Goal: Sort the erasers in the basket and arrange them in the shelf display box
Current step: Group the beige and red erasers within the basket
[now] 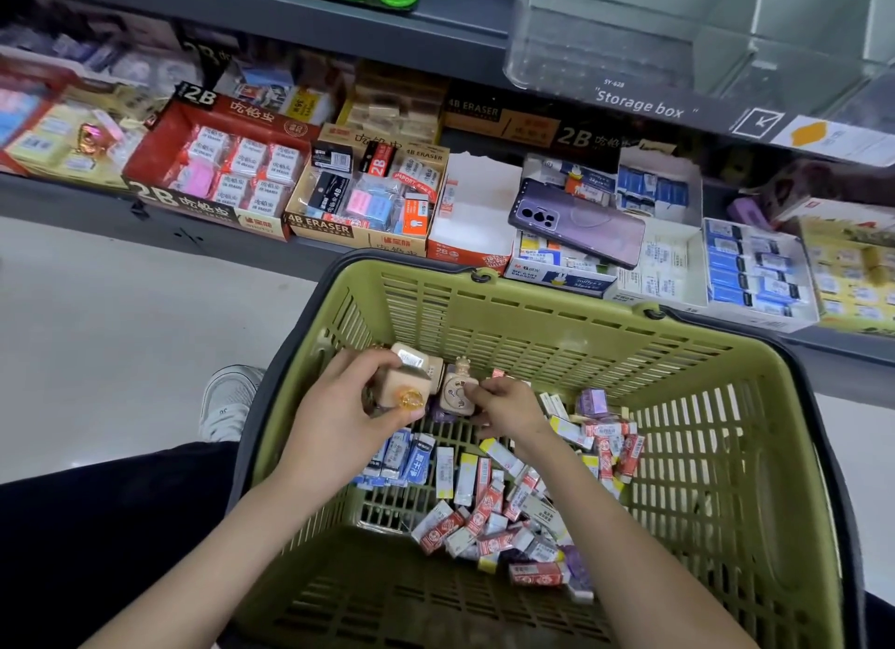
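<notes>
A green plastic basket (557, 319) stands on the floor before the shelf, holding several loose erasers (489, 503) in red, blue, yellow and purple sleeves. My left hand (339, 430) grips a bundle of beige boxed erasers (409, 372) with an orange knob, at the basket's far left. My right hand (508, 409) pinches another beige toy-shaped eraser (455, 392) beside them. Cardboard display boxes line the shelf, among them a "4B ERASER" box (339, 227) and a nearly bare white box (479, 212).
A purple phone (581, 222) lies on the display boxes behind the basket. A red "2B" box (193, 198) sits further left. A clear storage box (678, 43) stands on the upper shelf. My shoe (227, 396) rests on the floor left of the basket.
</notes>
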A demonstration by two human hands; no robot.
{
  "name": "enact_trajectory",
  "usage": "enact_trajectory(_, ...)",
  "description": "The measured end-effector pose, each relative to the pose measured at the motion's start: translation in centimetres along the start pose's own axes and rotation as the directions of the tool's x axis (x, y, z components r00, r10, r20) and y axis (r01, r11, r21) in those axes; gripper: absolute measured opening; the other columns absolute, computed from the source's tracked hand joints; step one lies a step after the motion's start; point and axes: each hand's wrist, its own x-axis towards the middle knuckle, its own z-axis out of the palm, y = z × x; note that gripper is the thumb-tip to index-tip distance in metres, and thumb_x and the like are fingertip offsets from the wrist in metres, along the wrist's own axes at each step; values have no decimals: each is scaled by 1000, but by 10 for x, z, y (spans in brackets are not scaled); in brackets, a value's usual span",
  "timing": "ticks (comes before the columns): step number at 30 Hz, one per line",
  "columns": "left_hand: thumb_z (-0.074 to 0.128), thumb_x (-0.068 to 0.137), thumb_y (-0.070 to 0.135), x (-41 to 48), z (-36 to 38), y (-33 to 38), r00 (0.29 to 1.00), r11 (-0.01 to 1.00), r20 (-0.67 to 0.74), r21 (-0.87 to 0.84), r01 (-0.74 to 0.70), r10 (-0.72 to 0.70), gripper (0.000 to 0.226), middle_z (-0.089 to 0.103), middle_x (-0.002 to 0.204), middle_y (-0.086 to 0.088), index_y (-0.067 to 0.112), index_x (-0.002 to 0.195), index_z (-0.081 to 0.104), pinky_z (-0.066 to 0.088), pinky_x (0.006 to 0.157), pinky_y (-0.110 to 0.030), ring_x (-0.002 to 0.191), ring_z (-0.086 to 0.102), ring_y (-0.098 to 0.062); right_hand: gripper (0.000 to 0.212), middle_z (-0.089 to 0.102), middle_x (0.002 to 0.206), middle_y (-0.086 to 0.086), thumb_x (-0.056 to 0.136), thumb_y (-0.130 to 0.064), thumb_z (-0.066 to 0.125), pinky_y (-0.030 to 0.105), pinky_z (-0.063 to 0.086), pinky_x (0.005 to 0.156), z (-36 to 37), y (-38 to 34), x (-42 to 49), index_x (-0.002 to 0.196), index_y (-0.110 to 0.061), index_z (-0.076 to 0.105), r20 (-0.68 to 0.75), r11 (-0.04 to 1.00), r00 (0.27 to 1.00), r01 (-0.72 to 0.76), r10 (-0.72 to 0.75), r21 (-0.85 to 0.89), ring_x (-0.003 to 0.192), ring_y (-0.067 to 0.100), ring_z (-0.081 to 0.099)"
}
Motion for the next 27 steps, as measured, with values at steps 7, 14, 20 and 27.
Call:
enact_trajectory(7, 80, 70, 26, 0, 1, -1, 1000, 999, 7, 46, -23, 22, 48, 52, 110, 12, 26, 113, 59, 35, 72, -3, 93, 51, -2, 17, 67, 93, 14, 93, -27, 57, 38, 56, 57, -9, -8, -22, 98, -12, 64, -64, 980, 985, 149, -158, -129, 63, 19, 60)
enact_trajectory(14, 82, 67, 31, -5, 18, 6, 991, 994, 93, 45, -99, 95, 50, 53, 107, 11, 24, 112, 60, 37, 71, -3, 90, 54, -4, 42, 65, 107, 8, 78, -33, 67, 34, 58, 75, -2, -29, -81, 116, -17, 60, 281, 962, 939, 129, -196, 240, 94, 19, 68)
enact_trajectory(20, 79, 71, 28, 1, 24, 8, 976, 981, 145, 85, -176, 163, 57, 52, 121, 8, 23, 123, 55, 35, 85, -8, 105, 52, -8, 56, 66, 110, 11, 69, -26, 76, 36, 55, 83, -4, -18, -68, 120, -11, 58, 141, 919, 966, 151, -215, 364, 94, 23, 67)
enact_trajectory(27, 64, 85, 11, 21, 20, -5, 981, 923, 143, 342, -175, 133, 57, 44, 137, -7, 16, 138, 44, 27, 108, -32, 127, 38, -27, 58, 65, 115, 4, 79, -12, 74, 31, 51, 89, 0, -11, -28, 132, -10, 50, -55, 945, 943, 326, -327, -31, 106, 16, 60)
